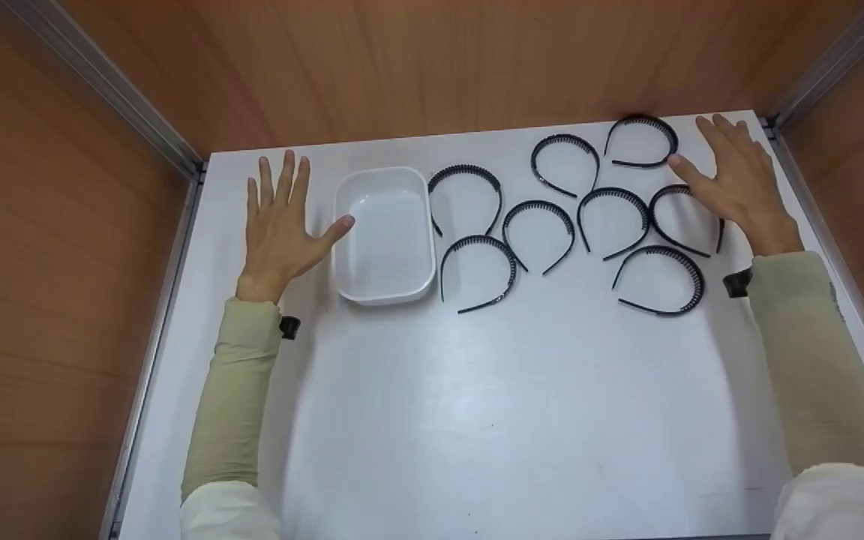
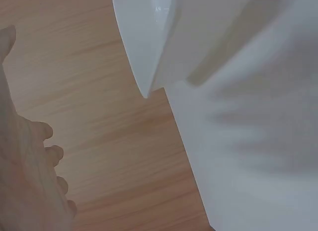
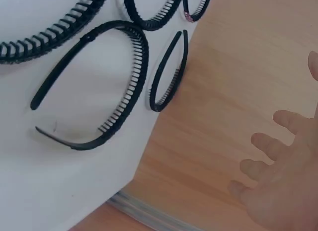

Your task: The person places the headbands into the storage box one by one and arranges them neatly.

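Observation:
My left hand [image 1: 278, 236] is held with fingers straight beside a white rectangular tray [image 1: 385, 289], its thumb reaching over the tray's left rim in the head view. It holds nothing. On the right, my right hand [image 1: 739, 176] is spread above the far right of the table, also holding nothing. Nearest to it are a black toothed headband [image 1: 673, 139] at the back and another headband [image 1: 655, 217] partly covered by the hand. In the right wrist view a headband [image 3: 141, 62] lies near the table's edge. Nothing shows inside the tray.
Several more black headbands, such as one headband [image 1: 469, 171] touching the tray and another headband [image 1: 698, 289] in front, lie scattered right of the tray. Some touch each other. The white table [image 1: 477, 420] is enclosed by wooden panels [image 1: 432, 67] behind and at both sides.

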A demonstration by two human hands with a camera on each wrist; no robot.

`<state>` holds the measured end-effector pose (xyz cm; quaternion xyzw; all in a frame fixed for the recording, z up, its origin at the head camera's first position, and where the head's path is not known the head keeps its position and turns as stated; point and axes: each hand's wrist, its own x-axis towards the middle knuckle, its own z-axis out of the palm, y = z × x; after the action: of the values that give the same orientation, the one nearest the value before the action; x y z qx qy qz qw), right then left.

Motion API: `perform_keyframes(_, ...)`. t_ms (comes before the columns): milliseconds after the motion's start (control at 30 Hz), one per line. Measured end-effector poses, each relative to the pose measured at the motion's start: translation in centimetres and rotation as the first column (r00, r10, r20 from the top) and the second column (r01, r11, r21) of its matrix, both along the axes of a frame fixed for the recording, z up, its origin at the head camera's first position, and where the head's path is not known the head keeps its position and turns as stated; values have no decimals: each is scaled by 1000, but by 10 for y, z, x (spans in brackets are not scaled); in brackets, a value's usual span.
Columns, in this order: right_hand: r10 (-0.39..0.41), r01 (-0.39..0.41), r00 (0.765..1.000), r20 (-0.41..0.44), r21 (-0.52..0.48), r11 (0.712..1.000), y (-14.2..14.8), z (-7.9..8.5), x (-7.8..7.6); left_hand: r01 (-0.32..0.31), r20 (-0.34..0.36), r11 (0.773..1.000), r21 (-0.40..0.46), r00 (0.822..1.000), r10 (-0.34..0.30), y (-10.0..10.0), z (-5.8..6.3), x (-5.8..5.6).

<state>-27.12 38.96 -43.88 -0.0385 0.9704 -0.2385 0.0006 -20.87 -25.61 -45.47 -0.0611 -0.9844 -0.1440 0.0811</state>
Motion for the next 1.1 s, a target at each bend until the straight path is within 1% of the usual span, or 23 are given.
perform_keyframes(100,-5,6,1000,21,-45,999,7,-1,1,8,2,1000,1,1000,-8,2,-4,7)
perform_keyframes(200,-16,19,999,46,-84,996,11,-3,-1,16,-2,1000,10,1000,-16,2,-11,12)
perform_keyframes(433,-66,80,994,85,-166,983,25,-8,-5,39,14,999,29,999,-39,5,-26,23)
perform_keyframes(600,-106,126,988,115,-178,976,34,-16,-3,57,37,998,27,998,-58,8,-39,33)
perform_keyframes(833,-156,180,979,133,-188,966,45,-30,-2,78,42,997,27,996,-79,15,-49,46)
perform_keyframes(933,-170,194,976,133,-194,962,49,-36,-1,84,50,996,24,995,-85,19,-54,49)
perform_keyframes(1100,-163,188,977,136,-199,962,53,-45,2,89,67,995,43,994,-92,23,-63,56)
